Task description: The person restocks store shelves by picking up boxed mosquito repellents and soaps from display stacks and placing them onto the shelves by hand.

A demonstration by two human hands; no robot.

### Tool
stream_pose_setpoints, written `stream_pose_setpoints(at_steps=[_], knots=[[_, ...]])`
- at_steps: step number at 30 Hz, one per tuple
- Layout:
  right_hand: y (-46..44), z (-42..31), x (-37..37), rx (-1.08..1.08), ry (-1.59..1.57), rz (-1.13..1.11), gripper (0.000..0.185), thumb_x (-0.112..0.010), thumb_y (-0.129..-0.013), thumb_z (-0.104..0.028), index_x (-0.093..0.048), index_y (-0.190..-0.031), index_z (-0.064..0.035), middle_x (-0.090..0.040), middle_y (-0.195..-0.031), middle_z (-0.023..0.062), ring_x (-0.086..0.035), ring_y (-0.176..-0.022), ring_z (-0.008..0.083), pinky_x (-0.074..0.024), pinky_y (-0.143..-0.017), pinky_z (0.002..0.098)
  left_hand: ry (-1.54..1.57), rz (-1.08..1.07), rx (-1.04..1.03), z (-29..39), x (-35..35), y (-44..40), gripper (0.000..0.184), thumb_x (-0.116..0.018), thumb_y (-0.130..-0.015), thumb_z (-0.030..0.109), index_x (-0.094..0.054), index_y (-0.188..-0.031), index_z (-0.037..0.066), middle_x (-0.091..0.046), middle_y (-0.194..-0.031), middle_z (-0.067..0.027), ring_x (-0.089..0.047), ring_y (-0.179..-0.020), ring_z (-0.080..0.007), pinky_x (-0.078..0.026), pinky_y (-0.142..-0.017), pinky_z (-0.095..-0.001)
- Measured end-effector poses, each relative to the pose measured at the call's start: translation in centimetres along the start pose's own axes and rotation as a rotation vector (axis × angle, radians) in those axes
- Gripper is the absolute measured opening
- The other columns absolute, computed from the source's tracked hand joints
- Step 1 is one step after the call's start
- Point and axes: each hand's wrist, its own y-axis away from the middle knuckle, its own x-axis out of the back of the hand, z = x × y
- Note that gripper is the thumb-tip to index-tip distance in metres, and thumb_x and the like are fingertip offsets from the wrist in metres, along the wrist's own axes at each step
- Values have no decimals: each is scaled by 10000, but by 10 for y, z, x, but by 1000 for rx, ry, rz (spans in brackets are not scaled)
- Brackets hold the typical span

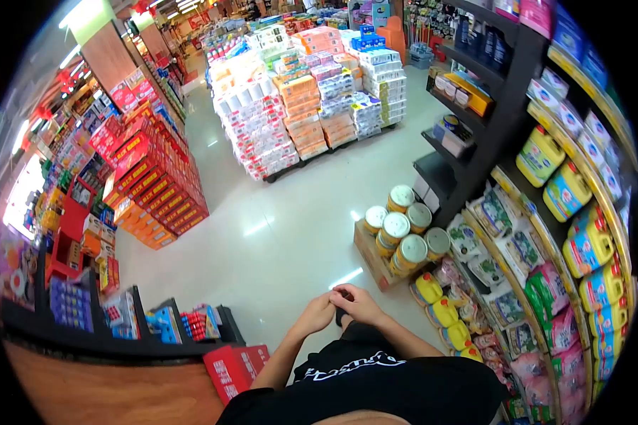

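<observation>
My left hand (315, 314) and my right hand (362, 305) meet in front of my body, above the floor. The fingers of both are closed and touch at the tips. A small dark patch shows between them, and whether it is a held thing I cannot make out. Below them are my black shirt (383, 379) with white lettering and one dark shoe (340, 316). Nearest to my right hand stands a cardboard box (377, 261) with several yellow tubs (410, 251) with pale lids on it.
Ahead is a large stack of packaged tissue paper (308, 106). Red and orange boxes (159, 184) are piled at left. Shelves on the right carry yellow detergent jugs (588, 244) and bagged goods (507, 304). A wooden counter (120, 386) and a red box (227, 372) lie at lower left.
</observation>
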Motion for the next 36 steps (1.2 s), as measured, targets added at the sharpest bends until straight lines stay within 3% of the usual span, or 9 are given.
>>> stream_pose_setpoints(at_steps=[3,7,8,11,17,19,25,33,36], knots=[[-91,-16,26,95,136,-50,469,-658,-963,-377,-646,-1219,16,-723,-1055,133,-678,-940,200,-533,-861,320,-17,109,12,-4,32,-72,374,-489,-1015,205,-573,-1296,-29,-657,-1230,-225,-624,-1170,-324,-469,-1005,-390],[-203,-61,59,172,249,-148,479,-637,-963,-382,-645,-1208,28,-720,-1105,189,-697,-1039,284,-541,-900,366,72,125,-6,13,93,-142,393,-521,-1014,155,-517,-1355,-40,-623,-1281,-189,-595,-1194,-270,-476,-991,-384],[-227,-78,69,154,301,-218,509,-647,-953,-374,-613,-1262,28,-689,-1194,213,-683,-1100,314,-533,-934,381,100,130,22,20,109,-159,389,-523,-1015,157,-520,-1350,-42,-623,-1278,-187,-596,-1190,-265,-476,-991,-384],[-292,-113,97,329,346,-235,565,-656,-943,-372,-563,-1334,25,-649,-1276,224,-682,-1097,322,-540,-915,387,190,200,2,-3,148,-217,441,-577,-1011,213,-492,-1382,-9,-631,-1262,-183,-626,-1144,-254,-517,-935,-370],[-444,-115,186,294,402,-110,671,-692,-908,-403,-517,-1381,39,-618,-1305,223,-668,-1046,309,-531,-908,393,277,259,170,-45,233,-345,506,-615,-1006,285,-494,-1385,-27,-629,-1253,-164,-607,-1141,-224,-480,-995,-353],[-491,-102,217,276,481,-32,702,-685,-908,-416,-491,-1405,40,-592,-1336,242,-647,-1109,337,-515,-948,410,227,208,189,-46,265,-398,533,-625,-998,323,-507,-1374,-36,-623,-1262,-175,-606,-1138,-232,-477,-1001,-357],[-585,-96,301,-65,752,-134,836,-667,-887,-466,-379,-1471,58,-503,-1411,310,-499,-1306,429,-410,-1092,446,95,-1,71,-2,340,-590,516,-627,-994,327,-530,-1346,-38,-634,-1233,-177,-616,-1121,-239,-493,-977,-360],[-688,-99,417,-130,533,193,860,-684,-872,-456,-373,-1462,87,-475,-1429,331,-492,-1316,438,-409,-1101,437,-179,-452,-264,91,352,-827,515,-608,-996,371,-550,-1334,-13,-636,-1254,-204,-633,-1135,-312,-499,-975,-401],[-755,-76,478,-133,488,198,816,-731,-842,-338,-383,-1461,64,-506,-1397,319,-503,-1302,437,-420,-1088,434,-216,-556,-377,105,342,-911,498,-606,-990,358,-556,-1318,-13,-642,-1203,-211,-636,-1092,-329,-505,-934,-414]])
